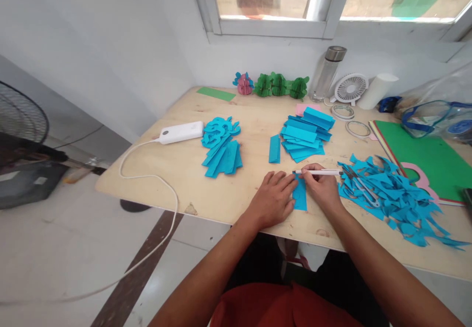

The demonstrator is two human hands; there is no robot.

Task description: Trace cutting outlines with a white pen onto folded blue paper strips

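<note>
A white pen [326, 172] is gripped in my right hand [320, 185], its tip at the top of a blue paper piece [300, 200]. My left hand [275, 196] lies flat on the table with its fingers stretched out, fingertips against that paper's left edge. Just beyond my hands, one folded blue strip [274, 149] lies beside a pile of folded blue papers [304, 133]. To the right of my right hand, scissors [363, 189] rest on a heap of blue paper scraps [401, 209].
Farther left are blue cut-out shapes [221, 133] and a white power bank [182, 133], its cable hanging off the table [147, 169]. Along the back stand paper figures [278, 86], a glass bottle [325, 74] and a small fan [351, 89]. Green sheets [438, 155] lie right, near tape rolls [358, 129].
</note>
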